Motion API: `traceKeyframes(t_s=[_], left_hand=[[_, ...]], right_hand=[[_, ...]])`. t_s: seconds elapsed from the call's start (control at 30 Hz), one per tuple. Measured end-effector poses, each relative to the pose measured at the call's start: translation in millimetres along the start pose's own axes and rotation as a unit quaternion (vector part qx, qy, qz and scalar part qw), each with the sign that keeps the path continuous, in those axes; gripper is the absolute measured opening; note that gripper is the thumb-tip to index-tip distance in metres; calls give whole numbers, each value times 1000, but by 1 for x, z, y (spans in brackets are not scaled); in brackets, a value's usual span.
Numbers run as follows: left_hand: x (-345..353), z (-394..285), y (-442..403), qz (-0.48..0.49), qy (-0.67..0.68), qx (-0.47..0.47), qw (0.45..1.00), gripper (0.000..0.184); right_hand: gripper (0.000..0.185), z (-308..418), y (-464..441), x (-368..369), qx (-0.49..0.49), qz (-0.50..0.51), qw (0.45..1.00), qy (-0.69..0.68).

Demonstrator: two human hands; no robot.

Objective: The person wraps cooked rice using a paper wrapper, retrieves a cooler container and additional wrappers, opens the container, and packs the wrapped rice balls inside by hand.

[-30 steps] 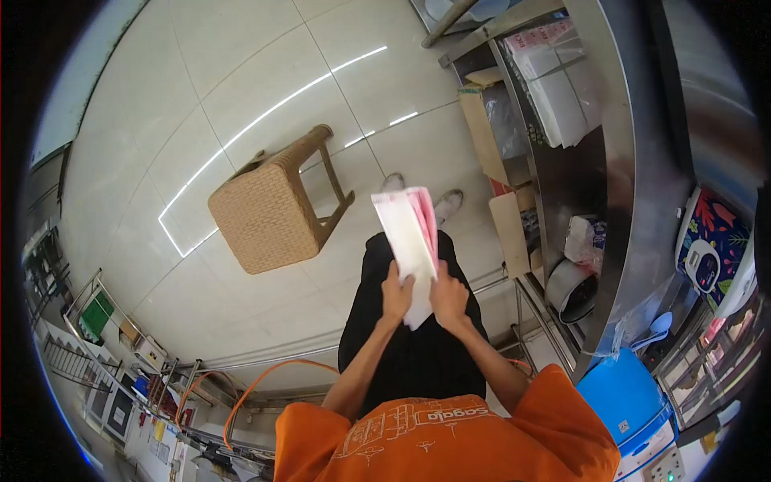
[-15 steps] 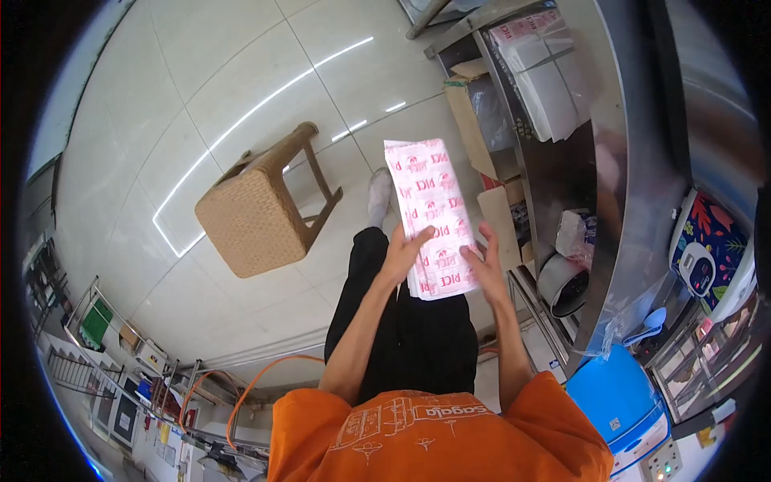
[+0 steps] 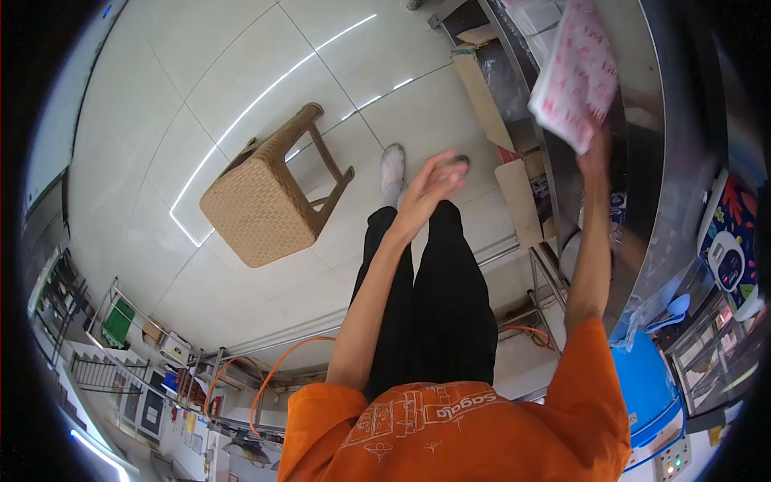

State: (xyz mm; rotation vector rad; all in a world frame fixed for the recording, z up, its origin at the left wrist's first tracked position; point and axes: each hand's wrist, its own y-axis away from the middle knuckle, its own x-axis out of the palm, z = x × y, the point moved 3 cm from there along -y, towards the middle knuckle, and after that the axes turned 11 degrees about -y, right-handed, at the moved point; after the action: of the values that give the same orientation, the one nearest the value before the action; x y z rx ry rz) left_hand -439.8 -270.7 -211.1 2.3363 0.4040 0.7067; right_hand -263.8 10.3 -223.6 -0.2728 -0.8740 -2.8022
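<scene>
My right hand (image 3: 595, 153) reaches out to the right and grips the near end of a stack of printed wrapping paper (image 3: 580, 76), white sheets with red lettering, blurred by motion. The stack is tilted over the metal shelf unit, beside a strapped white paper bundle (image 3: 536, 18) that it partly hides. In front of my knees, my left hand (image 3: 431, 193) hangs in the air with its fingers apart and nothing in them.
A tan woven-pattern stool (image 3: 257, 210) lies on its side on the tiled floor. Open cardboard boxes (image 3: 486, 100) stand on the lower shelf. At right are a flower-patterned cooker (image 3: 729, 249), a light blue spoon (image 3: 679, 305) and a blue container (image 3: 646, 386).
The stack of printed wrapping paper has gone from both hands in front of me to my right hand, over at the shelf on the right. My left hand has let go of it.
</scene>
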Motion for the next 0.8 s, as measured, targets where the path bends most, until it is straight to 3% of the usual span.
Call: traceKeyframes(t_s=[0.03, 0.1, 0.17, 0.23, 0.27, 0.33, 0.37, 0.4, 0.43, 0.5, 0.57, 0.63, 0.7, 0.77, 0.8], left_hand=[[-10, 22, 7, -14, -12, -22, 1000, 47], [-28, 71, 24, -49, -73, -72, 993, 45], [-46, 117, 49, -72, -127, -115, 983, 44], [-59, 146, 77, -88, -133, -163, 974, 44], [-63, 156, 89, -100, -135, -193, 967, 44], [-73, 175, 115, -124, -135, -241, 953, 43], [-79, 184, 125, -137, -131, -254, 948, 43], [-83, 190, 133, -148, -127, -266, 944, 42], [-86, 195, 140, -165, -120, -276, 939, 42], [-92, 205, 147, -185, -110, -290, 932, 40], [-97, 216, 147, -192, -107, -292, 931, 37], [-91, 210, 140, -190, -116, -284, 932, 36], [-85, 205, 127, -165, -132, -273, 938, 36], [-76, 198, 116, -138, -146, -250, 947, 35], [-69, 193, 112, -121, -153, -233, 953, 34]], right_hand=[[47, 9, -20, -6, 17, 9, 999, -26], [48, -1, -68, -42, -132, 79, 977, 150], [50, -12, -80, -55, -95, 43, 982, 160], [53, -27, -77, -50, 129, -93, 987, -3], [61, -41, -67, -59, 134, -142, 981, -8], [54, -72, -42, -78, 122, -201, 970, 54], [41, -89, -25, -90, 154, -114, 973, 131], [29, -97, 9, -76, 112, -87, 975, 173], [19, -83, 61, -47, 10, -18, 977, 213], [7, -53, 142, -15, -62, 35, 948, 309], [13, 26, 214, 35, -307, 52, 806, 504], [21, 90, 254, 24, -471, 16, 648, 599], [26, 139, 268, -16, -455, -223, 589, 629], [29, 175, 271, -53, -399, -305, 508, 700], [30, 179, 278, -90, -339, -346, 500, 718]])
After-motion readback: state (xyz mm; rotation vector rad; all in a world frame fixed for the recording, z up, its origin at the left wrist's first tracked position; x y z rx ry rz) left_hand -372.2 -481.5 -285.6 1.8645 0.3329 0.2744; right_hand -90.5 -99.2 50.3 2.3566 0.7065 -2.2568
